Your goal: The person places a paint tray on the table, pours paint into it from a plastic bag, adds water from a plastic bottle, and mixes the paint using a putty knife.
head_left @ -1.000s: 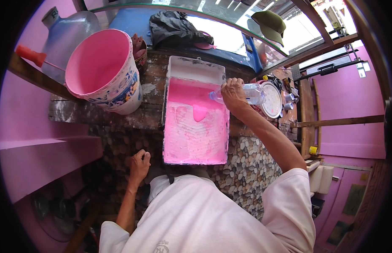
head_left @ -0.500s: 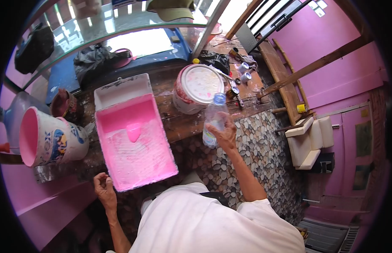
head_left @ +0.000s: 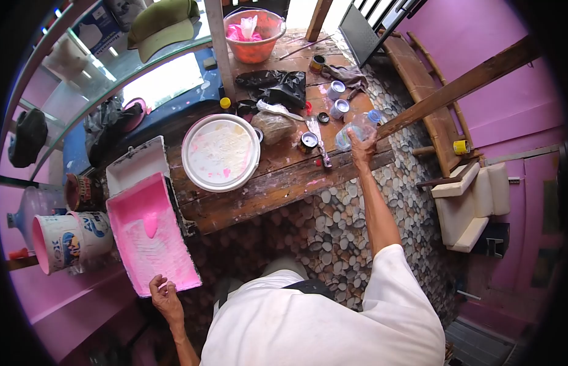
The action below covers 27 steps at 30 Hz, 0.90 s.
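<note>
My right hand is closed around a clear plastic bottle with a blue neck. The bottle leans to the right at the table's right end, near several small tins. At the front edge of a paint tray is my left hand, fingers loosely bent and apart. Its fingertips overlap the rim; I cannot tell whether they touch it. Pink paint coats the tray and pools in its middle. Right of the tray stands a large paint bucket with a stained white lid.
A white bucket, pink inside, lies left of the tray. On the wooden table are a black plastic bag, an open tin, a brush and an orange bucket. A wooden beam slants past the bottle.
My right hand has carried the bottle rightward, from beside the lidded bucket to the tins, tipping it over. The view has shifted right. My left hand now overlaps the tray's front edge.
</note>
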Available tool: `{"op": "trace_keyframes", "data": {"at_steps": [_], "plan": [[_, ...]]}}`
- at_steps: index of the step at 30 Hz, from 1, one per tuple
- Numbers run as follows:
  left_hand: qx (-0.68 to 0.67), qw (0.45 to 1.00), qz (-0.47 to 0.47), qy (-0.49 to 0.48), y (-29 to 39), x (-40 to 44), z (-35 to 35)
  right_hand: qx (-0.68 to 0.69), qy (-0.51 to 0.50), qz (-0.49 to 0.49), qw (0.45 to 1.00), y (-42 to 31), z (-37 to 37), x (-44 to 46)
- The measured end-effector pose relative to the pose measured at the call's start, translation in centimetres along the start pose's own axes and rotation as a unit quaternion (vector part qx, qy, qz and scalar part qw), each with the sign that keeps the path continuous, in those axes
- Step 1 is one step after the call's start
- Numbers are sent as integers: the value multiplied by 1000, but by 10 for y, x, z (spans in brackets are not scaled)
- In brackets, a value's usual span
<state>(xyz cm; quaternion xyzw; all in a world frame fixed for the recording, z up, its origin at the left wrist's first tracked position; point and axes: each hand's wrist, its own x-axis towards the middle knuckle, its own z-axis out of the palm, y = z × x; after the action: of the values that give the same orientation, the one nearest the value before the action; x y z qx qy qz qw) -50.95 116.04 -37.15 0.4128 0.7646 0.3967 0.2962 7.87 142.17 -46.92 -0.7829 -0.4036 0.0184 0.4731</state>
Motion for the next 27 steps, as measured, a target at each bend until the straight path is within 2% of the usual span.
{"op": "trace_keyframes", "data": {"at_steps": [3, 8, 13, 16, 20, 22, 23, 25, 26, 27], "plan": [[34, 999, 1, 9, 3, -7, 5, 3, -33, 32, 999, -18, 9, 10], [53, 997, -47, 10, 6, -21, 19, 38, -64, 56, 996, 14, 29, 18], [49, 996, -66, -17, 1, -29, 31, 25, -15, 5, 1000, 29, 35, 12], [44, 996, -72, -30, 10, -29, 40, 70, -57, 24, 996, 30, 33, 13], [54, 995, -63, -49, 14, -26, 43, 68, -28, 6, 997, 38, 34, -7], [67, 995, -65, -31, 13, -26, 44, 39, -42, 148, 987, 30, 24, -39], [79, 994, -69, -12, 13, -26, 45, 39, -42, 148, 987, 36, 25, -50], [79, 995, -65, -1, 16, -26, 47, -85, -190, 72, 975, 48, 33, -71], [78, 995, -59, 10, 18, -24, 48, -85, -189, 74, 976, 49, 36, -72], [79, 995, -57, 8, 18, -23, 46, -96, -99, 91, 986, 37, 34, -66]]}}
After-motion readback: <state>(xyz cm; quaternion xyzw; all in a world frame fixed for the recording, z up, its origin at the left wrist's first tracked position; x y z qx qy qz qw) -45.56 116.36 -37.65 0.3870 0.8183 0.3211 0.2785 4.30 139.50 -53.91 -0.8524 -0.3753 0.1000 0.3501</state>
